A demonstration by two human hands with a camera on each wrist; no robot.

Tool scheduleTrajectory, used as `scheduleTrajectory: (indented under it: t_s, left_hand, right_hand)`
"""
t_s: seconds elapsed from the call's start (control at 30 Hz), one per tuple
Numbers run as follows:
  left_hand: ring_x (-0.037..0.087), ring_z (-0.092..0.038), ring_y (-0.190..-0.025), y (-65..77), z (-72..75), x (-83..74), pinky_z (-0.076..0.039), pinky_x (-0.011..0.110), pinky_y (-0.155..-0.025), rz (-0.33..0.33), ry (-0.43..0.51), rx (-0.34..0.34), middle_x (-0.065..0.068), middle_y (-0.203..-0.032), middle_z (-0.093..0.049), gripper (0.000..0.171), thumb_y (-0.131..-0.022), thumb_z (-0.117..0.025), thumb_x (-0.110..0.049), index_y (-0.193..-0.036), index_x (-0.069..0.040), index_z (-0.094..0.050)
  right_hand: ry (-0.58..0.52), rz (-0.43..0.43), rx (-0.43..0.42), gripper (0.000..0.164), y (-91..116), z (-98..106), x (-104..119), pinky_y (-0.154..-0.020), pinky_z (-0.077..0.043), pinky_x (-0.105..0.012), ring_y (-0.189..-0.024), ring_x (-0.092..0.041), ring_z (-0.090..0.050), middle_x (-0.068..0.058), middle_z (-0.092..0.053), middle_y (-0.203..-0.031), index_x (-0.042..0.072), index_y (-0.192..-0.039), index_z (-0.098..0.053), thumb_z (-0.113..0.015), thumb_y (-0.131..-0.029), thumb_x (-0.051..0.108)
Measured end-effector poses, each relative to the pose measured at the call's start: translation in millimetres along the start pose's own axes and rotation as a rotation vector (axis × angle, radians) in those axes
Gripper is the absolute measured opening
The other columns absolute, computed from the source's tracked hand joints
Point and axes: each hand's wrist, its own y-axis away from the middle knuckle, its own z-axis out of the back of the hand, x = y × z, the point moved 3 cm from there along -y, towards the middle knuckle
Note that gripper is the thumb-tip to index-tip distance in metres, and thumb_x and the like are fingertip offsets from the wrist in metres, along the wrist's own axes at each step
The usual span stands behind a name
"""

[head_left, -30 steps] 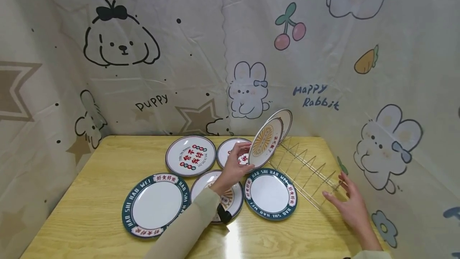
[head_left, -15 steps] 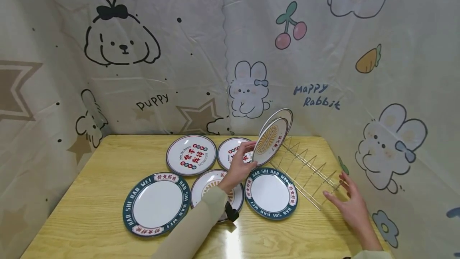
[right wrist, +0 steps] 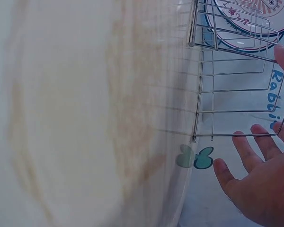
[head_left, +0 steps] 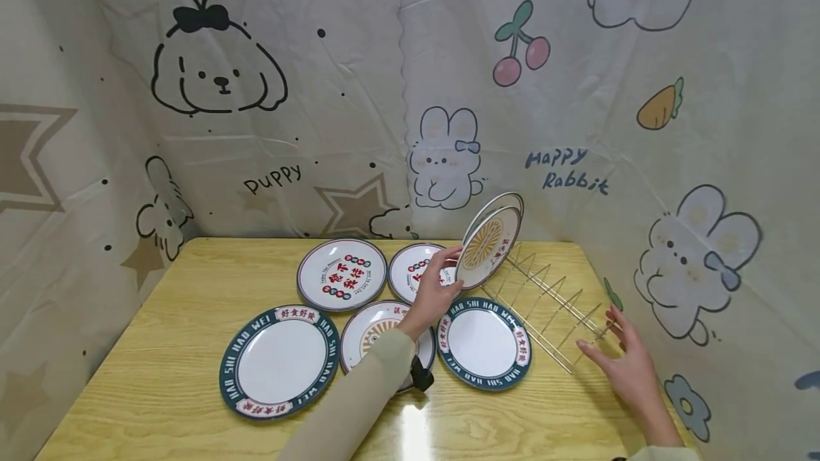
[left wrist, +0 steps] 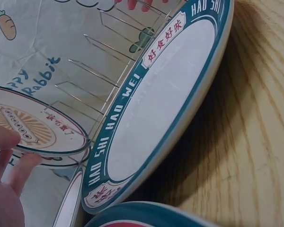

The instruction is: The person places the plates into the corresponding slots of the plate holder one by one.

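Observation:
My left hand (head_left: 435,294) pinches the lower left rim of a white plate with an orange sunburst (head_left: 488,247), which stands tilted at the far end of a wire dish rack (head_left: 544,290). Behind it another white plate (head_left: 516,199) leans in the rack, mostly covered. Thumb and fingers also show on the sunburst plate (left wrist: 26,125) in the left wrist view. My right hand (head_left: 631,375) is at the rack's near end, fingers spread. In the right wrist view its fingertips (right wrist: 239,137) lie right at the end wire, with the thumb by the upper wires.
Left of the rack lie a small green-rimmed plate (head_left: 483,343), a sunburst plate (head_left: 355,333) partly under my left sleeve, and a large green-rimmed plate (head_left: 278,361). Two plates with red lettering (head_left: 342,274) (head_left: 403,265) lie behind. A patterned cloth (head_left: 359,91) surrounds the wooden table (head_left: 160,347).
My left hand has moved right with the sunburst plate, bringing it closer against the plate behind it in the rack. The right hand stays at the rack's near end.

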Motion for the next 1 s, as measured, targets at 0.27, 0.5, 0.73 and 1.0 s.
scheduleTrajectory:
  t_s: [0.27, 0.5, 0.73, 1.0]
  left_hand:
    - [0.031, -0.059, -0.129, -2.3, -5.1, -0.7, -0.047, 0.062, -0.114, -0.002, -0.018, -0.032, 0.011, -0.137, -0.057, 0.071, -0.092, -0.07, 0.009, -0.151, -0.026, -0.051]
    - [0.024, -0.064, -0.122, -6.8, -8.1, -3.4, -0.049, 0.048, -0.115, 0.021, -0.05, -0.089, 0.004, -0.136, -0.062, 0.061, -0.093, -0.073, 0.0, -0.146, -0.028, -0.057]
    - [0.019, -0.067, -0.119, -11.0, -13.1, -3.5, -0.051, 0.042, -0.114, 0.066, -0.05, -0.123, -0.001, -0.136, -0.065, 0.056, -0.093, -0.074, -0.003, -0.142, -0.027, -0.061]
    - [0.023, -0.068, -0.117, -13.0, -19.7, -3.2, -0.055, 0.049, -0.109, 0.065, -0.046, -0.163, 0.004, -0.133, -0.066, 0.054, -0.093, -0.073, 0.001, -0.141, -0.022, -0.062]
  right_hand:
    - [-0.013, -0.004, 0.014, 0.109, 0, 2, 1, -0.12, -0.021, -0.076, -0.148, -0.056, -0.028, -0.024, -0.019, -0.17, 0.02, -0.168, -0.004, -0.081, -0.091, 0.034]
    - [-0.005, -0.01, 0.024, 0.109, 1, 3, 2, -0.12, -0.022, -0.076, -0.148, -0.055, -0.028, -0.022, -0.018, -0.171, 0.023, -0.167, -0.003, -0.08, -0.091, 0.036]
    - [-0.008, -0.017, 0.021, 0.11, 1, 1, 1, -0.121, -0.021, -0.075, -0.149, -0.055, -0.028, -0.023, -0.019, -0.17, 0.022, -0.168, -0.003, -0.081, -0.091, 0.034]
    - [0.006, -0.018, 0.014, 0.11, 0, 1, 2, -0.121, -0.022, -0.074, -0.147, -0.055, -0.03, -0.025, -0.02, -0.169, 0.019, -0.168, -0.003, -0.08, -0.091, 0.038]
